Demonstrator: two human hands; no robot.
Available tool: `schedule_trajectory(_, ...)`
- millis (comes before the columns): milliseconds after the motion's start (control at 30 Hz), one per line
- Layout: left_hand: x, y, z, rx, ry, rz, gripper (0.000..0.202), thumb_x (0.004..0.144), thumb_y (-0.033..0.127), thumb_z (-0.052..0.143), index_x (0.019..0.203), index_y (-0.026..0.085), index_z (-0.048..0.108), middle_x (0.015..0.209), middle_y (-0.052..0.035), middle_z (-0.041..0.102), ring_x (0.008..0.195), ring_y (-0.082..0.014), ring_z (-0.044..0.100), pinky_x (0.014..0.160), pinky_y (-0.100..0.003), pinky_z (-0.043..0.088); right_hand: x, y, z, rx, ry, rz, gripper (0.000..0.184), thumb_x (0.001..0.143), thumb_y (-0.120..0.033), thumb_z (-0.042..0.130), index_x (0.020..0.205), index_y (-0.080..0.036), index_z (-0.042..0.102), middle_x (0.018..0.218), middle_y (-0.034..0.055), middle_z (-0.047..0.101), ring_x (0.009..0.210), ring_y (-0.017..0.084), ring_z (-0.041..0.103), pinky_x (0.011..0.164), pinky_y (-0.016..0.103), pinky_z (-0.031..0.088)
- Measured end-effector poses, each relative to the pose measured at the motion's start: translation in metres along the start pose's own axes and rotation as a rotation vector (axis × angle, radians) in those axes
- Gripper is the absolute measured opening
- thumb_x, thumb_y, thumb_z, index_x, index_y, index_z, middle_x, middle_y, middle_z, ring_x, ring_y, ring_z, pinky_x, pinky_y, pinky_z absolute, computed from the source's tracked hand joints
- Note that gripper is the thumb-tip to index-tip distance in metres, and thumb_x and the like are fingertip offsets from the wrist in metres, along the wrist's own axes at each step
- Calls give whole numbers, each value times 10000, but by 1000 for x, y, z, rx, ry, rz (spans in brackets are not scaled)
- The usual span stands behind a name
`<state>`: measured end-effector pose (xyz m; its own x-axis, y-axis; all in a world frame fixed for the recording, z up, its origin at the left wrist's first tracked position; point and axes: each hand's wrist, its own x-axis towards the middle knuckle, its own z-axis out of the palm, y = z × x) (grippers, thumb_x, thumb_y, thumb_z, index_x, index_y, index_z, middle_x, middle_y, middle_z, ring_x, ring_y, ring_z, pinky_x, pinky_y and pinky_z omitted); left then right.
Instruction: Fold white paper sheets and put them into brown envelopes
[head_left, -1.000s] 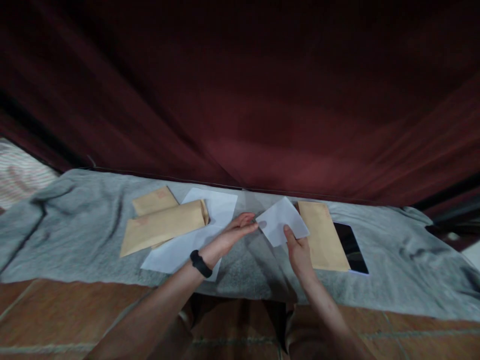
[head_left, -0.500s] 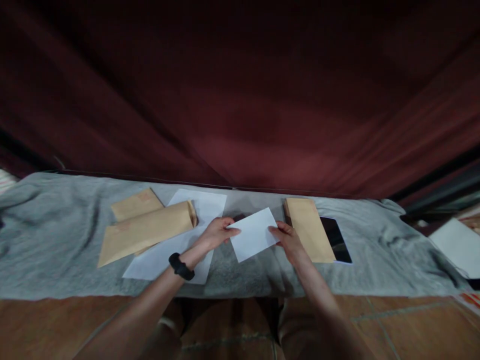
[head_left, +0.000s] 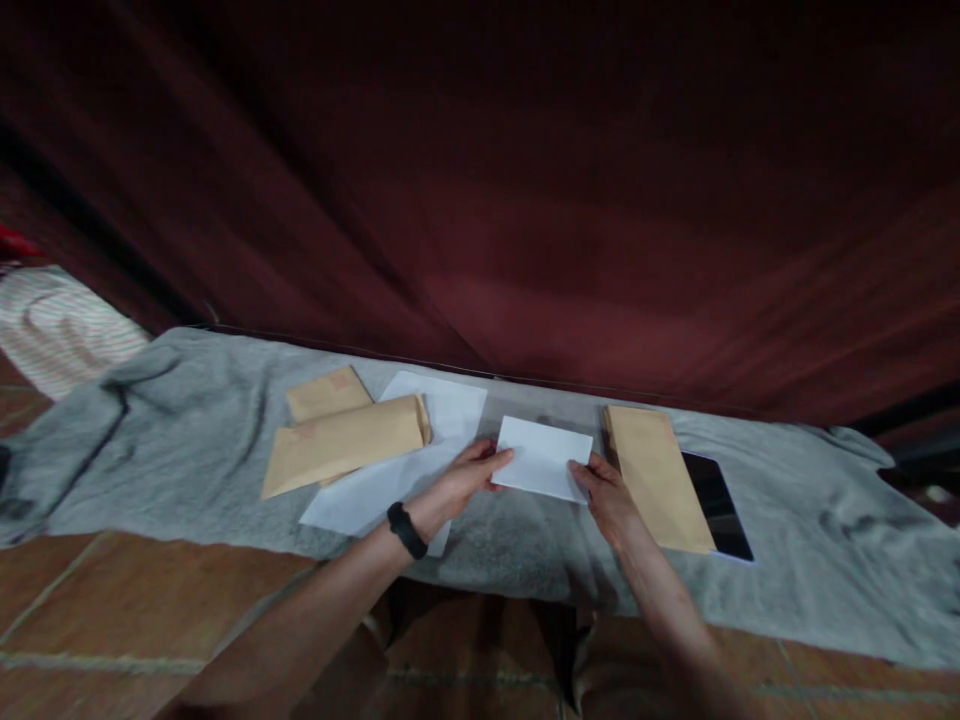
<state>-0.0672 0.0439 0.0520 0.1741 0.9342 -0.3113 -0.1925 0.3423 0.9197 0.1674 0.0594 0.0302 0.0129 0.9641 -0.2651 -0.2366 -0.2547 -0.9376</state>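
Between my two hands is a white sheet of paper [head_left: 543, 458], folded or cut to a small rectangle and raised above the grey cloth. My left hand [head_left: 474, 474], with a black band on its wrist, pinches the left edge, thumb on top. On the right edge, my right hand [head_left: 604, 490] grips with its thumb over the paper; the fingers behind are mostly hidden. Larger white sheets [head_left: 450, 405] lie just left of my left hand, partly under a brown envelope [head_left: 345, 440]. To the right of my right hand rests a stack of brown envelopes [head_left: 660, 480].
A second brown envelope [head_left: 326, 393] lies behind the left one. A dark tablet-like slab [head_left: 720, 505] sticks out from under the right stack. Grey cloth [head_left: 202, 430] covers the long surface, with a dark red curtain [head_left: 540, 250] behind. Striped fabric [head_left: 67, 325] is at far left.
The small white paper has turned from a slant, right side up, to nearly level with its right side slightly lower. Both hands keep hold of it. The whole view has shifted leftward.
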Motion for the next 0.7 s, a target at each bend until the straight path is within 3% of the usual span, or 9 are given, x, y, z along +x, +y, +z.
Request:
schedule_trajectory(100, -7, -7, 3, 59, -119, -39, 506, 759, 573, 758, 1018, 161, 621, 802, -46, 725, 649, -152, 673, 582, -248, 464, 2, 6, -1, -12, 54, -3, 412, 573, -451, 880, 891, -221, 754, 806, 10, 776, 717, 225, 699, 687, 335, 559)
schedule_trajectory(233, -2, -16, 1, 223, -136, -12, 486, 790, 621, 689, 942, 168, 600, 591, 31, 616, 463, -106, 550, 477, -224, 382, 3, 9, -5, -36, 71, 9, 380, 584, -442, 857, 884, -236, 748, 817, 9, 776, 723, 239, 707, 654, 329, 561)
schedule_trajectory(333, 8, -9, -11, 421, -100, 104, 495, 776, 629, 681, 959, 171, 631, 698, -5, 657, 589, -153, 616, 584, -283, 492, 4, 9, -9, -82, 114, -7, 368, 577, -446, 847, 859, -232, 746, 813, 14, 769, 735, 236, 702, 670, 320, 555)
schedule_trajectory(400, 12, 6, -31, 641, 35, 275, 541, 750, 563, 730, 1122, 180, 646, 1030, -97, 721, 919, -236, 689, 821, -368, 538, 5, 10, -13, -142, 152, -32, 367, 568, -456, 844, 835, -224, 745, 830, 22, 766, 766, 234, 694, 713, 319, 546)
schedule_trajectory(467, 10, 27, -60, 965, 175, 382, 833, 645, 456, 837, 1384, 213, 537, 1442, -168, 559, 1328, -340, 516, 1091, -488, 402, 6, 10, -16, -226, 186, -49, 391, 548, -488, 845, 809, -216, 742, 838, 38, 761, 800, 246, 686, 740, 330, 534)
schedule_trajectory(533, 3, 47, -95, 1257, 264, 281, 1121, 591, 429, 868, 1554, 219, 333, 1642, -215, 278, 1511, -422, 231, 1182, -612, 194, 6, 10, -19, -304, 192, -53, 443, 519, -543, 846, 786, -207, 735, 819, 59, 754, 814, 267, 677, 730, 345, 525)
schedule_trajectory(600, -6, 59, -129, 1415, 302, 89, 1257, 609, 473, 843, 1614, 198, 141, 1679, -262, 74, 1541, -457, 73, 1161, -689, 97, 6, 8, -20, -353, 167, -54, 501, 491, -602, 841, 763, -198, 725, 788, 72, 746, 806, 280, 672, 708, 352, 519)
schedule_trajectory(667, -14, 62, -155, 1490, 276, -98, 1313, 607, 544, 819, 1622, 201, 61, 1677, -270, 49, 1545, -452, 41, 1153, -697, 70, 7, 5, -20, -376, 127, -50, 542, 474, -641, 829, 754, -191, 718, 772, 76, 743, 787, 278, 668, 704, 354, 516)
schedule_trajectory(700, -18, 62, -165, 1497, 269, -121, 1304, 604, 532, 817, 1623, 200, 74, 1676, -273, 57, 1544, -453, 45, 1156, -689, 75, 7, 4, -20, -389, 110, -47, 548, 475, -651, 820, 752, -189, 717, 772, 77, 744, 778, 274, 666, 705, 354, 515)
